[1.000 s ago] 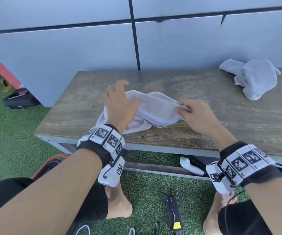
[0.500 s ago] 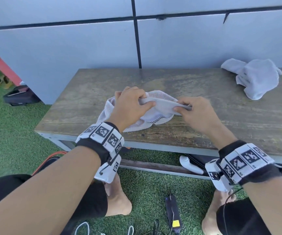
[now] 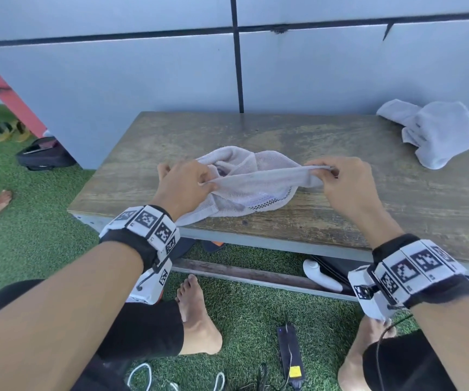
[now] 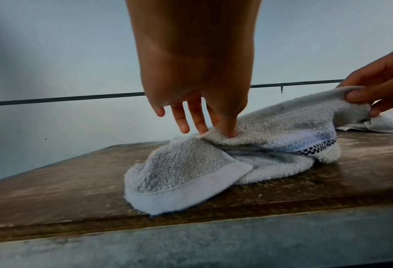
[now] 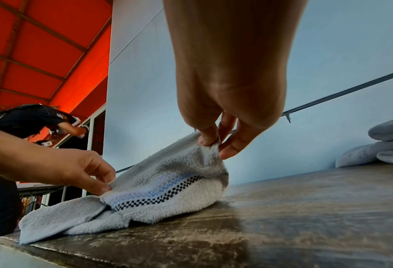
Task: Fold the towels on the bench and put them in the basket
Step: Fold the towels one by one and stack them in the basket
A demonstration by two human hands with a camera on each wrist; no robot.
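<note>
Your left hand (image 3: 184, 184) pinches the near-left edge of the towel (image 3: 251, 183) between thumb and forefinger; the left wrist view shows the other fingers (image 4: 182, 117) hanging straight and free. Your right hand (image 3: 349, 182) pinches the opposite end of the same edge, thumb against forefinger, raised off the bench (image 3: 397, 198). The edge runs taut between both hands, centre of the head frame; the rest of the towel sags in a heap on the bench near its front edge. A black-and-white checker band with a pale blue stripe above it runs along the towel's border (image 5: 158, 197). No brand or readable writing on it.

Second towel (image 3: 436, 134) lies crumpled at the upper right of the head frame, at the bench's back edge, well apart from the first. No basket visible in any view.

Wrist bands (image 3: 148, 224) carry square black-and-white marker codes, not readable text. A yellow label (image 3: 294, 371) sits on a black device on the grass, bottom centre; print too small to read.
</note>
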